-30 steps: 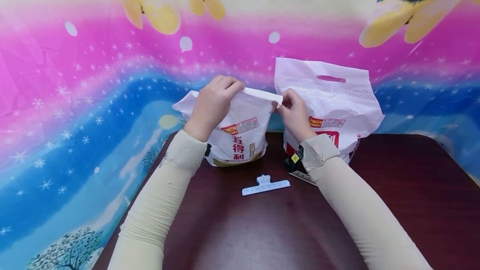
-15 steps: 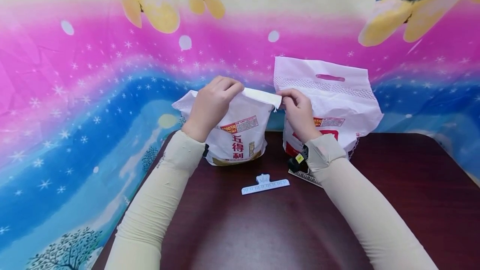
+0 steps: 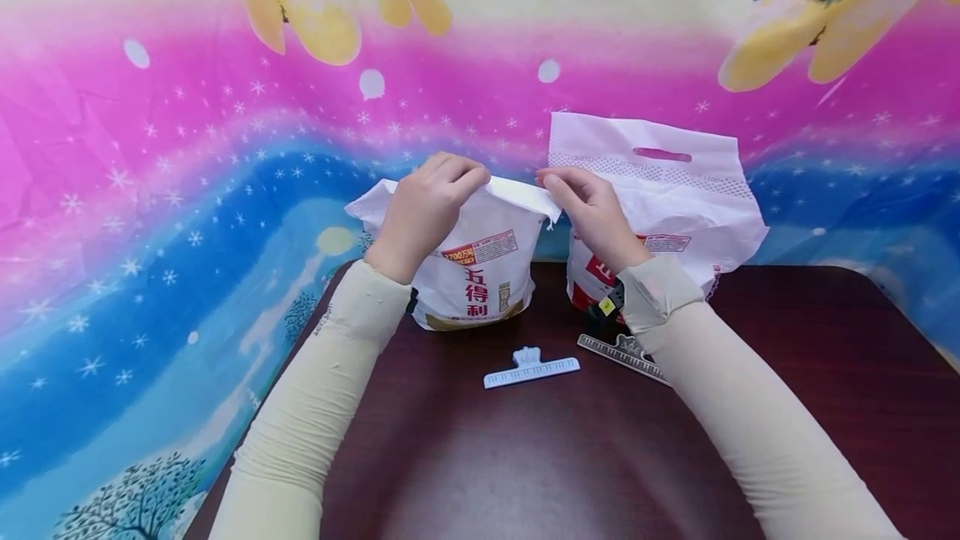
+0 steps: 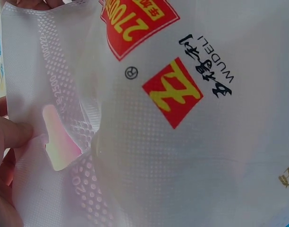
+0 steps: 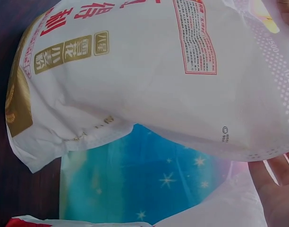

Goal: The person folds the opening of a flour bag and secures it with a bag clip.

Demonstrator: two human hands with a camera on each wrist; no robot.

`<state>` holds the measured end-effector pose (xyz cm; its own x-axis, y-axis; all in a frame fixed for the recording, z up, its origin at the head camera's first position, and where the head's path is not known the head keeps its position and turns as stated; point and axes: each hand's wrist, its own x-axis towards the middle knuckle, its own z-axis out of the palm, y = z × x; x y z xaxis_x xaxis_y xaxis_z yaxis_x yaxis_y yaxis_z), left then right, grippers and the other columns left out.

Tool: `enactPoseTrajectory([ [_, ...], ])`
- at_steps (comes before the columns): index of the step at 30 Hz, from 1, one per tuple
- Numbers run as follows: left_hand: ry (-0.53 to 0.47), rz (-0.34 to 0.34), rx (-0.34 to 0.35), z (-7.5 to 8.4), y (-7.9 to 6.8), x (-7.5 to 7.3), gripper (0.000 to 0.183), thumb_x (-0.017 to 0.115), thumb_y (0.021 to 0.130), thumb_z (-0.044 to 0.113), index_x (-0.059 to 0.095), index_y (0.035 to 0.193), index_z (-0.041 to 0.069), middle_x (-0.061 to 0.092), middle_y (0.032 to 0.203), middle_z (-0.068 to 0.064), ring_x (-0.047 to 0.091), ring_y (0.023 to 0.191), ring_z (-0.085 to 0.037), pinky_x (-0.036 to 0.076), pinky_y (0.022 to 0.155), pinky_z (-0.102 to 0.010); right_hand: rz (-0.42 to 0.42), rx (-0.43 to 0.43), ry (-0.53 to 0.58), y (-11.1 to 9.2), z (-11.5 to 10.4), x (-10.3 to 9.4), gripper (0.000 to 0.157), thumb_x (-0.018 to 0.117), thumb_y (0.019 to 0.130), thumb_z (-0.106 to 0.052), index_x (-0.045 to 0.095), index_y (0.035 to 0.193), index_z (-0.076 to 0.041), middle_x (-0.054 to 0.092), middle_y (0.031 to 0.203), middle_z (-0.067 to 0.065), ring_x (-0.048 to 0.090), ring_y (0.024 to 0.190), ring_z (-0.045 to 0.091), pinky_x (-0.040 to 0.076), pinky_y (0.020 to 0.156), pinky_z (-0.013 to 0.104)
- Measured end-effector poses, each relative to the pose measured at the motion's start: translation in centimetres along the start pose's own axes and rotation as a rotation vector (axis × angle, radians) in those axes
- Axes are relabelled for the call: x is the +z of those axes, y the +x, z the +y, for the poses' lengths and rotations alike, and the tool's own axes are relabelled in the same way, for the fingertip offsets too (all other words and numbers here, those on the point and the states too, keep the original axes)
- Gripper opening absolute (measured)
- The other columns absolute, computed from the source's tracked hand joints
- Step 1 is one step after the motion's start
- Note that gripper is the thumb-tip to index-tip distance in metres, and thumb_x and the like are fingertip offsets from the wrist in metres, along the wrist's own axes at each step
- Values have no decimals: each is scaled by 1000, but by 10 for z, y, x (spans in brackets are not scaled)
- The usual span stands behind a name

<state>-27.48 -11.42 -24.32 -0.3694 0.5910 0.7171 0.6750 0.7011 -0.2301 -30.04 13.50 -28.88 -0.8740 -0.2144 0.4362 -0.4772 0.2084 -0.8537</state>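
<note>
My left hand pinches the folded top edge of a white flour bag with red and gold print, standing at the left of the table. In the left wrist view, fingers hold the bag's handle strip beside its cut-out. My right hand is at the bag's right top corner, its fingers fairly straight. In the right wrist view those fingers reach the bag's edge, their tips partly hidden behind it. A second flour bag, with its handle strip raised, stands behind my right hand.
A pale blue sealing clip lies on the dark table before the bags. A grey clip lies to its right, partly under my right sleeve. A printed cloth hangs behind the table.
My right hand has let go of the bag's corner and shifted slightly up, its fingertips now on the top edge. More of the grey clip shows. My left hand keeps its hold.
</note>
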Motion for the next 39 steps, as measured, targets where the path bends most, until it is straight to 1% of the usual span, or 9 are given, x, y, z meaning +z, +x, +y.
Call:
enactPoseTrajectory([
  [2, 3, -6, 0, 0, 0, 0, 25, 70, 92, -5, 71, 113, 8, 71, 114, -10, 66, 109, -26, 57, 92, -40, -33, 9, -7, 0, -2, 0, 45, 55, 105, -37, 60, 140, -11, 57, 143, 9, 52, 129, 22, 43, 110, 44],
  [9, 18, -16, 8, 0, 0, -1, 24, 71, 93, -1, 70, 115, 9, 71, 115, -10, 66, 110, -26, 57, 93, -39, -116, 25, -63, 4, -8, 0, 47, 61, 102, -39, 59, 142, -15, 58, 143, 4, 57, 126, 24, 50, 102, 44],
  [15, 14, 8, 34, 0, 1, 0, 23, 70, 93, 0, 70, 114, 9, 71, 113, -10, 66, 108, -26, 57, 91, -40, -171, 21, -102, 6, -11, -1, 49, 66, 99, -36, 59, 142, -13, 56, 143, 3, 60, 117, 23, 55, 90, 32],
  [19, 24, 19, 37, -1, 0, 1, 22, 70, 94, -2, 71, 114, 7, 72, 113, -10, 66, 108, -26, 57, 92, -40, -194, -7, -135, 9, -9, 1, 50, 69, 98, -33, 59, 141, -10, 57, 141, 4, 61, 114, 23, 55, 84, 29],
  [25, 36, -6, 42, 0, -2, 2, 30, 73, 90, -2, 70, 119, 6, 71, 117, -11, 65, 111, -27, 57, 93, -40, -184, -9, -162, 9, -6, 2, 50, 75, 94, -31, 62, 138, -12, 60, 138, 4, 62, 111, 21, 56, 86, 35],
  [28, 34, -4, 44, 0, -3, 3, 31, 73, 90, -3, 70, 120, 5, 70, 118, -11, 65, 112, -27, 56, 93, -40, -174, -13, -171, 10, -8, 4, 49, 77, 93, -30, 64, 136, -12, 62, 136, 5, 63, 112, 21, 57, 89, 38],
  [31, 27, 4, 41, -1, -3, 4, 31, 73, 90, -4, 69, 120, 4, 70, 118, -12, 65, 112, -27, 56, 93, -41, -163, -25, -178, 11, -10, 5, 47, 78, 92, -27, 65, 134, -10, 63, 133, 7, 64, 111, 22, 57, 90, 40],
  [36, 9, 7, 25, -1, -2, 5, 30, 72, 90, -6, 69, 118, 3, 69, 117, -13, 66, 110, -28, 57, 93, -41, -143, -42, -213, 13, -11, 8, 42, 79, 90, -23, 68, 128, -8, 65, 126, 7, 64, 106, 22, 57, 89, 40],
  [39, -1, 9, 0, -1, -1, 3, 29, 71, 90, -6, 68, 118, 3, 69, 116, -13, 66, 109, -28, 57, 91, -41, -126, -56, -247, 15, -11, 9, 38, 80, 89, -22, 70, 123, -7, 67, 121, 7, 63, 103, 21, 56, 87, 39],
])
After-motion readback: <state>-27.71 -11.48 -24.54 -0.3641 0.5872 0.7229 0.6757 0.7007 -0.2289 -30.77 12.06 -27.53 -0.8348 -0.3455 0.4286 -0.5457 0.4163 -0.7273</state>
